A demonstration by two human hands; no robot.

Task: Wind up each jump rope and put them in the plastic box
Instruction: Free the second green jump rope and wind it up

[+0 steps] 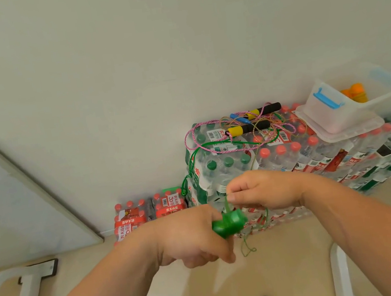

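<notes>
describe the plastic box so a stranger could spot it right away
Against the wall stands a stack of bottled-water packs. The plastic box sits on top at its right end, beside tangled jump ropes. Only it has a blue latch and something orange inside.

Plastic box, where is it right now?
In the head view the plastic box sits right of centre atop the water bottle packs, beside the tangled jump ropes.

Jump ropes and plastic box, positions given from the bottle-pack stack [281,160]

Green jump rope [229,224]: handles bunched in front of the stack, gripped by the left hand [190,238]; the right hand [265,190] pinches the cord, which trails up onto the stack. Pink jump rope [247,128] (yellow-and-black handles) and blue-handled rope [242,118]: tangled on top. Clear plastic box [345,116], blue latch: top, right end.
</notes>
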